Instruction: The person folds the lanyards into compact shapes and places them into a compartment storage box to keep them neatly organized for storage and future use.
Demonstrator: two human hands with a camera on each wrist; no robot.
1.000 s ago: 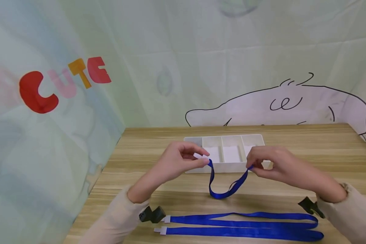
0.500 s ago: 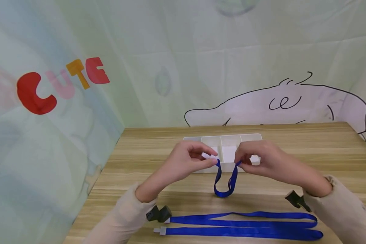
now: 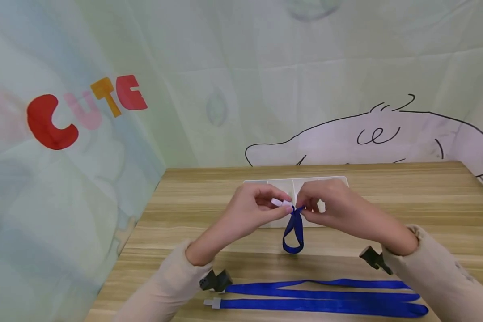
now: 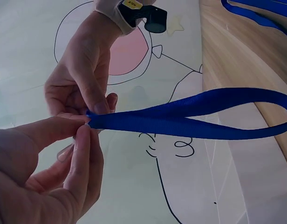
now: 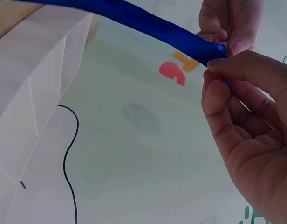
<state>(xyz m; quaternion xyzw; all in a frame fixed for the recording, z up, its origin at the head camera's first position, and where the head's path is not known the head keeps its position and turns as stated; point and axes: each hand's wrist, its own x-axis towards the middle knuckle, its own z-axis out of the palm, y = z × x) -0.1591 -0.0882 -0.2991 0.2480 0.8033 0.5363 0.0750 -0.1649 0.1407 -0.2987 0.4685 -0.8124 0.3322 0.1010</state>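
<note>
A blue lanyard (image 3: pixel 293 247) hangs in a short loop between my two hands, above the table and in front of the tray. My left hand (image 3: pixel 257 205) pinches it near its white clip (image 3: pixel 279 202), which pokes out between thumb and fingers. Close beside it, my right hand (image 3: pixel 326 201) pinches another part of the strap between thumb and forefinger. The fingertips nearly meet. In the left wrist view, the doubled strap (image 4: pixel 199 109) runs to the right from the pinch point. The right wrist view has the blue strap (image 5: pixel 157 30) ending at both thumbs.
A white tray (image 3: pixel 281 182) with several compartments stands behind the hands, partly hidden by them. Two more blue lanyards, one farther (image 3: pixel 326 294) and one nearer (image 3: pixel 306 305), lie folded lengthwise at the front of the wooden table (image 3: pixel 193 197). A printed curtain (image 3: pixel 209 58) backs the table.
My right hand has moved left to meet the left hand, which has shifted slightly right. The wide sag of strap between them has narrowed into a closed loop. The lanyards on the table stayed put.
</note>
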